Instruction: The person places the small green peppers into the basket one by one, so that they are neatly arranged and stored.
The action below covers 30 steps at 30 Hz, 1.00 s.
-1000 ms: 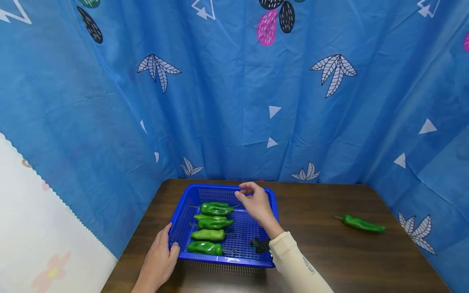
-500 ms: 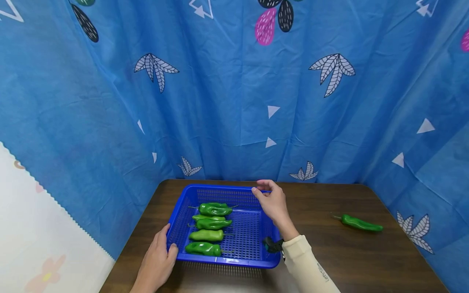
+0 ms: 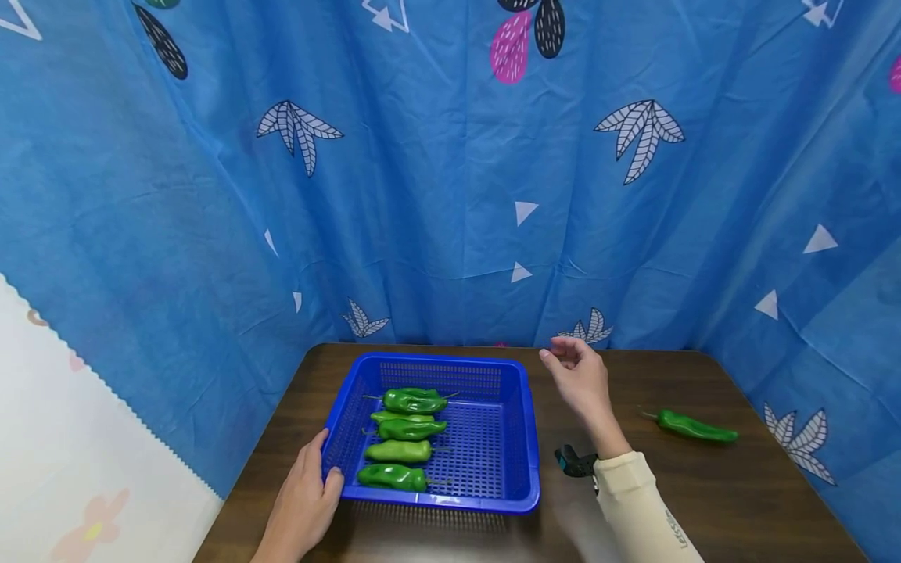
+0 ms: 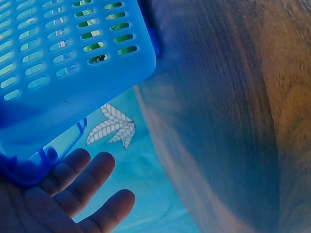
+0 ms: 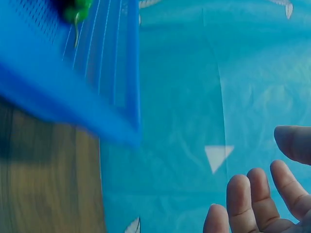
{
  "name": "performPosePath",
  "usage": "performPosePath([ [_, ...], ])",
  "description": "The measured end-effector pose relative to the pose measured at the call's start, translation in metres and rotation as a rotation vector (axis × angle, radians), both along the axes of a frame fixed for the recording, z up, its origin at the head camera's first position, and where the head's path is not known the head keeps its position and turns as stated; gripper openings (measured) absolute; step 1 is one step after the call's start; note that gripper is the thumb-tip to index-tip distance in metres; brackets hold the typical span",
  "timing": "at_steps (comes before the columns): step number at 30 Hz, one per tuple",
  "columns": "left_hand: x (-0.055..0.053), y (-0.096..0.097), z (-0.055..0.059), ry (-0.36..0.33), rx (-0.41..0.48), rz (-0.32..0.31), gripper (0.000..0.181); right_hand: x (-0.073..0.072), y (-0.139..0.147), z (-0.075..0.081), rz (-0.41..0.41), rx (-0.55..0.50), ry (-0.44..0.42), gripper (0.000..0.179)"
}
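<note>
A blue plastic basket (image 3: pixel 531 450) stands on the table with several green peppers (image 3: pixel 398 451) lying in rows along its left half. My left hand (image 3: pixel 303 489) holds the basket's left rim near the front corner, thumb over the edge and fingers along the outside. In the left wrist view those fingers (image 4: pixel 90 179) extend beneath the slotted basket wall (image 4: pixel 87 87). My right hand (image 3: pixel 584 383) is in the air right of the basket, fingers loosely bent and nothing in them. A single long green pepper (image 3: pixel 697 426) lies on the table farther right.
The dark wooden table (image 3: pixel 676 508) reaches back to a blue patterned curtain (image 3: pixel 450 195), which also closes in the right side. Pale floral cloth (image 3: pixel 77 453) hangs at the left. A black device (image 3: pixel 576 461) is worn on the right wrist.
My right hand has moved right, from over the basket to beyond its right rim. The left hand stays on the basket's rim, and the peppers have not moved.
</note>
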<state>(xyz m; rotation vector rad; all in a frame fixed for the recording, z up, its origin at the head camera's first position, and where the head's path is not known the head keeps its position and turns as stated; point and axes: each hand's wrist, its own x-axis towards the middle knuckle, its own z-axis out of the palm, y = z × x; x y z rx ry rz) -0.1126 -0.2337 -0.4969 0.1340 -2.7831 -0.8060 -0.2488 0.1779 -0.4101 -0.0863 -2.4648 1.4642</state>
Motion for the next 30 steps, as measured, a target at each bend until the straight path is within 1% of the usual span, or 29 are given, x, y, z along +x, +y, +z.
performPosePath([
  [6,0.0,0.0,0.001,-0.009,-0.003,0.002,0.062,0.005,0.028,-0.012,-0.064,0.026,-0.037,0.037],
  [10,-0.001,0.001,0.001,-0.017,0.0,0.003,0.062,0.008,0.041,-0.017,-0.071,0.039,-0.059,0.041],
  [15,0.0,0.001,0.0,-0.023,0.004,0.003,0.062,0.01,0.06,-0.024,-0.073,0.116,-0.09,0.048],
  [19,0.0,0.001,0.0,-0.029,0.002,0.009,0.062,0.013,0.076,-0.032,-0.078,0.16,-0.119,0.047],
  [26,0.0,0.001,0.002,-0.04,-0.005,0.016,0.062,0.022,0.104,-0.042,-0.093,0.207,-0.113,0.049],
  [30,0.0,0.001,0.002,-0.051,-0.004,0.017,0.062,0.026,0.122,-0.049,-0.112,0.231,-0.129,0.05],
])
